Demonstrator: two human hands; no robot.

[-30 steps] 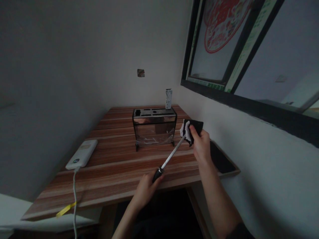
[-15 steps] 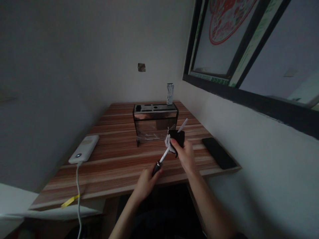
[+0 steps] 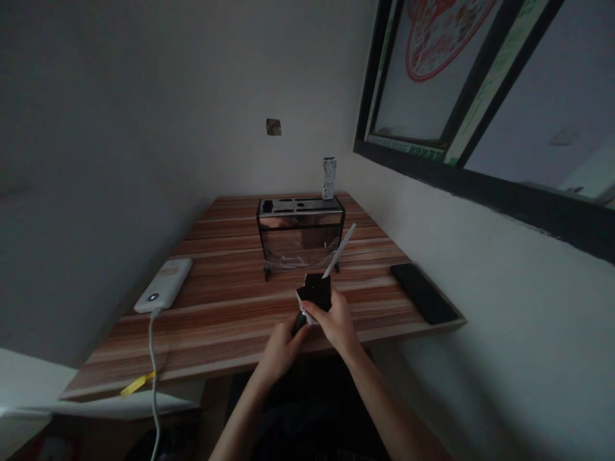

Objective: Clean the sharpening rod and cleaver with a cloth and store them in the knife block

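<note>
Left hand [image 3: 279, 351] is closed w/ fingers curled round a short, dark, rounded handle [image 3: 298, 324], held just above the front edge of the wood-striped, red-brown worktop [image 3: 216, 320], approx. mid-length; right hand [image 3: 339, 320] is just beside it, thumb on top, pinching a black, folded, cloth-like pad w/ white edges [image 3: 317, 291]; pad sits over the lower pt. of a long, thin, pale, straight rod [image 3: 340, 250], close to the handle; whether pad wraps fully round it, can't tell; rod slants up & away to the rt, its free tip in the air, in view overlapping the rt end of the stand behind.

That stand, a rectangular, black-framed box w/ see-through sides & slotted metallic top [image 3: 302, 240], is upright on small feet, nr the middle of the worktop towards the back edge; a narrow, upright, grey-white block [image 3: 329, 179] rises at its top rt corner; on it or just behind, can't tell.

Nr the worktop's left edge lies a white, rounded-corner, power-bank-like slab w/ small round dark display [image 3: 164, 285]; a pale grey cable [image 3: 153, 371] runs from it over the front edge, w/ a yellow tag [image 3: 137, 384]; nr the front rt corner, along the rt edge, lies a flat, black, phone-like slab [image 3: 423, 293].
</note>
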